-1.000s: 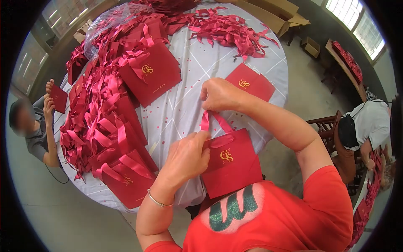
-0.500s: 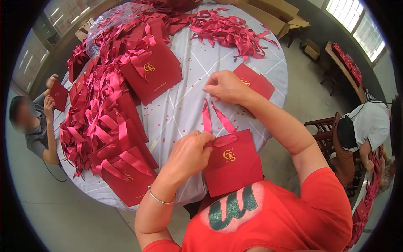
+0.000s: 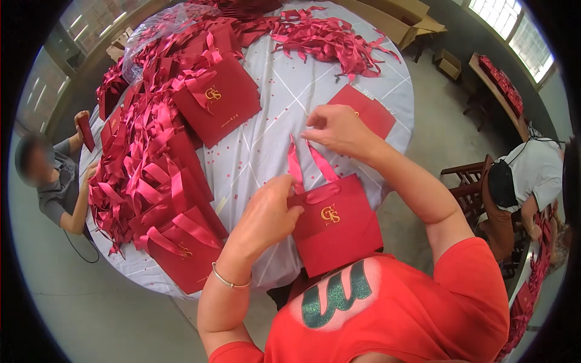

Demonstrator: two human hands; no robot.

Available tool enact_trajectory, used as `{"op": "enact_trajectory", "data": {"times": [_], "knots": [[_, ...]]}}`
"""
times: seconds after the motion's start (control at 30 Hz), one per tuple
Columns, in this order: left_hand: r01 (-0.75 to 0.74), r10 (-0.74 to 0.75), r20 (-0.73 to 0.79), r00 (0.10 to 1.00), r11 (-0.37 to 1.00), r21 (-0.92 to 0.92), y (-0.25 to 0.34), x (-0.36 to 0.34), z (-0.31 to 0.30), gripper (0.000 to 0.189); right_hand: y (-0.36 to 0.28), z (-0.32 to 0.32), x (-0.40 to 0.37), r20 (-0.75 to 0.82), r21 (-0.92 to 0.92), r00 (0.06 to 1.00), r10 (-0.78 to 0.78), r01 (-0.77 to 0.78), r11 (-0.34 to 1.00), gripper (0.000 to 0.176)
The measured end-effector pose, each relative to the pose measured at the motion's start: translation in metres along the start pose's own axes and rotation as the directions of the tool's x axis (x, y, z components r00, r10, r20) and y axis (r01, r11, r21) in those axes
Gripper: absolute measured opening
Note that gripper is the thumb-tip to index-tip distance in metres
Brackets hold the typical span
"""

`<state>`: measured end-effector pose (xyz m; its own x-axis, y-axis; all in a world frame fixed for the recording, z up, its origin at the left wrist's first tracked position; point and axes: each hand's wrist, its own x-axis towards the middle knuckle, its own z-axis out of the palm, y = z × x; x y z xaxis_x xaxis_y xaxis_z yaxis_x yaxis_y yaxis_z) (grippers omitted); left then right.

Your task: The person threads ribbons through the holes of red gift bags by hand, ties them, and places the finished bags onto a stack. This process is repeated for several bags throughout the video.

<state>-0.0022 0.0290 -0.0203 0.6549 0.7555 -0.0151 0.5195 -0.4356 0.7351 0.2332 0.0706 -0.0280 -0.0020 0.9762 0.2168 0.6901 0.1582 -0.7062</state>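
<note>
A red paper gift bag (image 3: 339, 236) with a gold emblem lies in front of me, its lower edge against my shirt. My left hand (image 3: 266, 209) is at its upper left corner, thumb by the front edge and the other fingers partly hidden. From the bag's top, a pink-red ribbon (image 3: 322, 163) runs upward in two strands. My right hand (image 3: 342, 128) is curled above them, its fingertips at the end of the right strand. The left strand's tip lies free on the cloth. Partly under my right forearm is another flat red bag (image 3: 376, 115).
Many ribboned red bags (image 3: 154, 157) are heaped along the table's left side. Loose ribbons (image 3: 333, 39) lie at the back on the white tablecloth (image 3: 275, 115). A person (image 3: 57, 181) handles a bag at left; another person (image 3: 526, 181) works at right. Cardboard boxes (image 3: 387, 21) stand behind.
My right hand has shifted slightly right and down, towards the ribbon end. My left hand has moved slightly left and up, its thumb lower. The person at left has lowered one hand.
</note>
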Motion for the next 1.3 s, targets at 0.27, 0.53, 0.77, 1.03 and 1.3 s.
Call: {"op": "enact_trajectory", "data": {"times": [0.27, 0.53, 0.77, 1.03, 1.3], "knots": [[0.102, -0.103, 0.002, 0.995, 0.984, -0.144, -0.012, 0.002, -0.002, 0.033, -0.010, -0.057, -0.153, 0.177, 0.032, 0.878, 0.446, -0.458, 0.889, 0.026], [0.196, -0.202, 0.005, 0.979, 0.945, -0.261, -0.004, 0.003, -0.004, 0.024, -0.044, -0.033, -0.194, 0.171, 0.661, 0.877, 0.449, -0.440, 0.608, 0.024], [0.167, -0.187, -0.050, 0.981, 0.947, -0.276, -0.003, 0.002, -0.006, 0.021, -0.074, -0.083, -0.082, -0.433, 0.169, 0.886, -0.166, 0.261, 0.950, 0.018], [-0.113, -0.068, -0.663, 0.746, 0.968, -0.226, -0.011, 0.010, -0.015, 0.014, -0.071, -0.006, -0.089, 0.083, -0.616, 0.587, -0.805, 0.666, 0.422, 0.029], [-0.027, 0.121, -0.425, 0.897, 0.975, 0.221, 0.000, 0.001, -0.005, 0.013, -0.070, 0.034, -0.141, 0.251, -0.338, 0.600, -0.760, 0.790, 0.512, 0.033]]}}
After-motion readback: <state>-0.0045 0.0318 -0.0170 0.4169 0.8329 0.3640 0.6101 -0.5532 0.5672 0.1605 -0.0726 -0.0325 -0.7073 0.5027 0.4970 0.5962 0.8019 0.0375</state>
